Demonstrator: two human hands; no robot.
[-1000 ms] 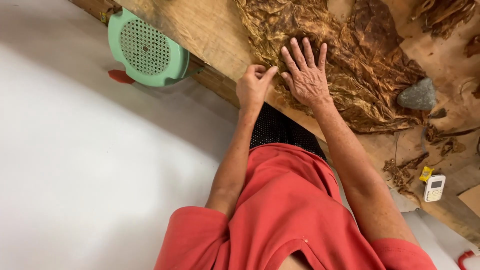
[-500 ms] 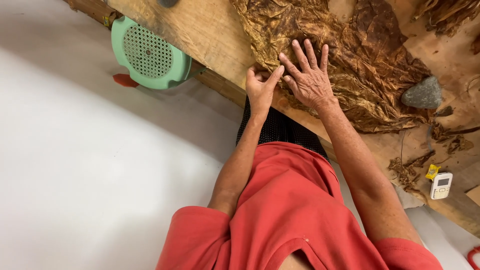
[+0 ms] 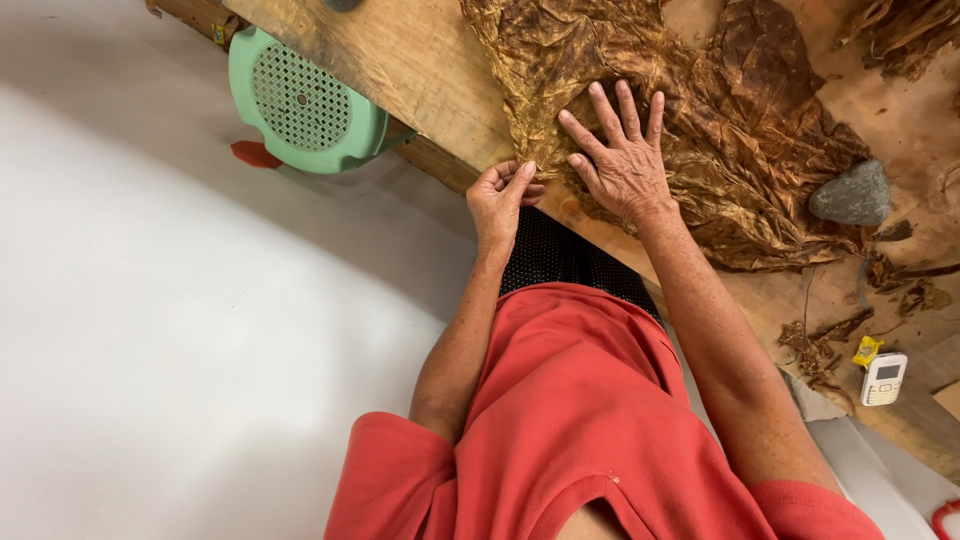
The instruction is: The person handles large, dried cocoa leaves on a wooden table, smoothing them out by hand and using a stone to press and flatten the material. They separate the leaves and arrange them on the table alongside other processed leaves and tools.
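A pile of dried brown leaves (image 3: 700, 110) lies spread on a wooden table (image 3: 400, 60). My right hand (image 3: 620, 165) lies flat on the near edge of the pile with its fingers spread. Just left of it, at the table's edge, my left hand (image 3: 503, 195) pinches a bit of leaf edge between thumb and fingertips. Both forearms reach up from my red shirt at the bottom of the view.
A grey stone (image 3: 852, 193) rests on the leaves at the right. Leaf scraps (image 3: 820, 345), a small yellow object (image 3: 866, 350) and a small white phone (image 3: 884, 378) lie further right. A green perforated plastic stool (image 3: 300, 100) stands beside the table over a pale floor (image 3: 180, 330).
My left hand's fingers have curled from loosely apart into a pinch at the leaf's edge. My right hand stays flat on the pile.
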